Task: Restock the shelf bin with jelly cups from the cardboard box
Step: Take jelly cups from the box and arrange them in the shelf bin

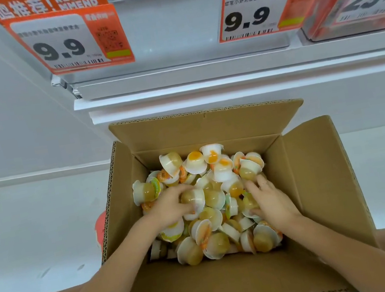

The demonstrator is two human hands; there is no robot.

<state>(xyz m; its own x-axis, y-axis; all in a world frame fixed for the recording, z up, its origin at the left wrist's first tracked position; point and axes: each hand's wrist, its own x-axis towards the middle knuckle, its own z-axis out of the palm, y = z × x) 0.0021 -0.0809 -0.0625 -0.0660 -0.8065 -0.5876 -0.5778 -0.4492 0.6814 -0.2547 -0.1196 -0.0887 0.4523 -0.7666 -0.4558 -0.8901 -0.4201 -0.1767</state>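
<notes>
Both hands (171, 208) among jumbled jelly cups (211, 203), cardboard box (318, 175) upright.

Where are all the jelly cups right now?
In the head view, the jelly cups are heaped inside the open cardboard box on the floor below the shelf, with the left hand and right hand in the pile.

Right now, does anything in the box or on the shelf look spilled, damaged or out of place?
Nothing looks spilled or broken. The jelly cups lie jumbled in the cardboard box, tipped every way, with both hands among them. The one crooked thing is the left price tag, which hangs tilted on the shelf.
</notes>
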